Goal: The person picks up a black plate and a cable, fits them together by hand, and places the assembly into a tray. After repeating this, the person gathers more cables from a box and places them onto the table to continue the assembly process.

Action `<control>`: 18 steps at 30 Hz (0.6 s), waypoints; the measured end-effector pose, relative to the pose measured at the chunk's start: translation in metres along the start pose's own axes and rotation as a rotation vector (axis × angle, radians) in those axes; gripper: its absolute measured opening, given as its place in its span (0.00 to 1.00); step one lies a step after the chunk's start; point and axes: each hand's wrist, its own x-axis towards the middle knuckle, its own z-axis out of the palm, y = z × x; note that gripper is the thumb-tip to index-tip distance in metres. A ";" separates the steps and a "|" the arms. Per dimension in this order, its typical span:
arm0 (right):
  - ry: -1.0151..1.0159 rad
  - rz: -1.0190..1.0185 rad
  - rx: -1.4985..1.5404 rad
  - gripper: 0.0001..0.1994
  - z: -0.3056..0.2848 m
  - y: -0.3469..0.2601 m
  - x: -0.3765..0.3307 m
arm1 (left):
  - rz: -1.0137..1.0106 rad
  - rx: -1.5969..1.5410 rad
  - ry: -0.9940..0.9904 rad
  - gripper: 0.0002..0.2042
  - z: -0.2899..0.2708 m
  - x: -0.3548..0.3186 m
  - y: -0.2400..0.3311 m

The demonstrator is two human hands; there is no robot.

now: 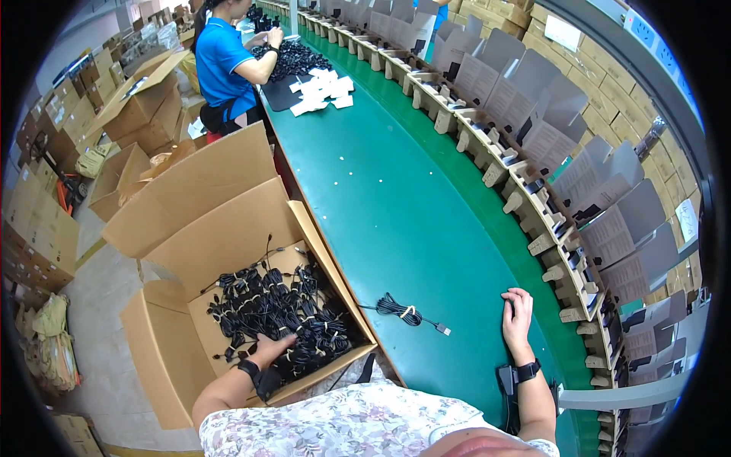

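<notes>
Flowered shirt (343,419) lies nearest. Left hand (272,351) dips into cables (255,305), grip unclear; right hand (518,318) rests loosely open, empty, perhaps for support.

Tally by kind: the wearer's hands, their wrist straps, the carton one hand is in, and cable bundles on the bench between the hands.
Left hand and right hand: 2
Black wrist straps: 2
Open carton: 1
Bundled cable on the green bench: 1
Total: 6
The carton's heaped cables overlap too much to count.
</notes>
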 end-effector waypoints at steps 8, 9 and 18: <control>0.015 0.003 0.008 0.07 0.005 0.006 0.000 | 0.052 0.132 0.095 0.62 0.015 0.000 0.011; 0.009 -0.004 0.020 0.07 0.008 0.007 -0.002 | 0.031 0.102 0.117 0.61 0.013 0.001 0.010; 0.018 -0.008 0.049 0.07 0.012 0.008 0.005 | 0.111 0.193 0.115 0.46 0.000 0.013 0.016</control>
